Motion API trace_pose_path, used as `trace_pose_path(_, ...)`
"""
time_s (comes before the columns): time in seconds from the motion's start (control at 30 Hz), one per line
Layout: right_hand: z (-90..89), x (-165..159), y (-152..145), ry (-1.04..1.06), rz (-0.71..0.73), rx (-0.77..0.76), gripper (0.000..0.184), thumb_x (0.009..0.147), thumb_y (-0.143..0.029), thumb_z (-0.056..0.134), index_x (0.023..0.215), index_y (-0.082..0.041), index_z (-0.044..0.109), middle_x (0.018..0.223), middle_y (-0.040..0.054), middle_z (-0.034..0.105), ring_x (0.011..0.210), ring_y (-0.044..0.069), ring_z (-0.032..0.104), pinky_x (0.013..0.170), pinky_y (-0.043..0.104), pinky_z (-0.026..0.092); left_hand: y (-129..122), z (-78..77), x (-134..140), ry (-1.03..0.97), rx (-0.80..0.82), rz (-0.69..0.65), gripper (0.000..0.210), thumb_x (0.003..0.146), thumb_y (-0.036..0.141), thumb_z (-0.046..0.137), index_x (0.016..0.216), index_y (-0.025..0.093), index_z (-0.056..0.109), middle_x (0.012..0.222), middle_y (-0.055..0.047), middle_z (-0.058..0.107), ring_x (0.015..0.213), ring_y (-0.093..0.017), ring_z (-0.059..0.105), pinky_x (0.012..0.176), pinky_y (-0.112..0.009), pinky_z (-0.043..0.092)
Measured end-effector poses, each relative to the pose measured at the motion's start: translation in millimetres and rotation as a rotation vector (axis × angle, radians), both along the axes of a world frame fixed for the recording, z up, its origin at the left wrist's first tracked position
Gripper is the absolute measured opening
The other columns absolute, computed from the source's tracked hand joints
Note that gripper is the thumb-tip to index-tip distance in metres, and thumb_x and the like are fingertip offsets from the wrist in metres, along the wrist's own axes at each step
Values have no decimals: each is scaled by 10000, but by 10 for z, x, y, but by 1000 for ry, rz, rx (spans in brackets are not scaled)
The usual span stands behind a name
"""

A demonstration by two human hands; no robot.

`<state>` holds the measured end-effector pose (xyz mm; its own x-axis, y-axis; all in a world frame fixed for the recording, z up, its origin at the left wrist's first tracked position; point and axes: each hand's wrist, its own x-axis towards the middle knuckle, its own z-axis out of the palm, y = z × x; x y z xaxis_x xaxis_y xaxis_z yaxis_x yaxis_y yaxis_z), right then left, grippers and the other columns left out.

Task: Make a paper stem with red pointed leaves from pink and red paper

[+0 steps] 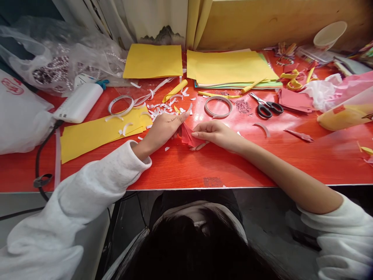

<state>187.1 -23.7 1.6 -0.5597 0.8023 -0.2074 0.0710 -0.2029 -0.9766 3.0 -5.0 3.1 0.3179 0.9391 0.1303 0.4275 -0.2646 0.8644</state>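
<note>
Between my two hands, just above the table, is a small folded piece of red paper (187, 134) with creases fanning out. My left hand (165, 129) grips its left side, the thumb stretched along the top and the other fingers mostly hidden behind. My right hand (216, 134) pinches the right side between thumb and fingers. White paper scraps (159, 109) lie scattered just beyond my left hand. Past my right hand sits a roll of tape (218, 116), and scissors with black handles (266, 107) rest farther right, beside a stack of red paper squares (295, 100).
Yellow sheets (230, 64) line the back of the red table (175, 171). At left are cut yellow strips (96, 136), another tape roll (109, 105), a white power strip (78, 103) with a black cable, and plastic bags (23, 112). A yellow wrapped cone (335, 116) lies at right.
</note>
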Motion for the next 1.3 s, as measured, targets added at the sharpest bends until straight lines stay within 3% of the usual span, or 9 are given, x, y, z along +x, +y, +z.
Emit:
trace_pose_path(0.13,21,-5,-11,15,-21,-22,168,780,-266,667,690,-136,610,699,21,658,672,152,696,652,252,595,17,-3,-16,-15,-5,2,528,839,588,445,533,160,490,461,23,479,444,-80,455,481,-224,336)
trace_pose_path(0.33,49,-8,-25,16,-9,-24,170,786,-252,664,699,-120,601,686,10,637,654,151,702,637,231,593,-3,29,-30,16,178,6,445,796,494,583,553,160,420,520,45,393,509,-69,358,504,-222,286)
trace_pose_path(0.53,-48,0,5,145,-129,-23,207,752,-307,701,749,-131,592,684,8,633,640,146,697,621,233,591,-4,33,10,-130,-99,-79,445,846,588,434,691,174,483,557,27,487,475,-78,457,471,-214,349)
trace_pose_path(0.63,-96,10,25,219,-231,18,211,748,-307,704,766,-132,587,681,-5,619,614,120,682,612,207,582,-3,47,17,-182,-203,-168,390,787,558,562,843,172,549,590,34,526,486,-80,495,493,-208,395)
trace_pose_path(0.7,-110,17,32,231,-260,49,204,760,-307,692,795,-131,594,699,-1,627,611,111,675,609,203,578,-3,56,8,-191,-189,-195,351,756,496,638,844,159,592,624,28,548,523,-73,510,538,-202,414)
trace_pose_path(0.83,-117,21,32,240,-294,67,187,770,-300,681,807,-141,588,703,1,630,603,110,665,602,212,576,6,56,-13,-245,-175,-203,353,796,493,587,741,144,605,621,14,551,566,-80,533,585,-208,426)
trace_pose_path(0.97,-116,13,22,227,-285,78,189,781,-315,667,811,-147,586,711,6,631,609,109,659,614,220,573,5,57,-8,-197,-200,-233,312,750,451,654,802,143,634,668,14,586,591,-79,531,605,-207,426)
trace_pose_path(1.17,-125,-7,-5,188,-274,131,215,771,-343,669,790,-158,561,758,-2,614,615,109,658,635,235,577,-21,46,18,-207,-213,-140,262,736,385,687,730,137,604,592,22,576,546,-76,540,567,-200,426)
trace_pose_path(1.3,-134,8,-1,190,-285,184,219,810,-372,617,931,-208,535,780,-21,612,636,108,659,664,263,579,-20,25,19,-288,-239,-119,243,726,346,704,728,130,593,646,10,606,523,-66,547,541,-194,436)
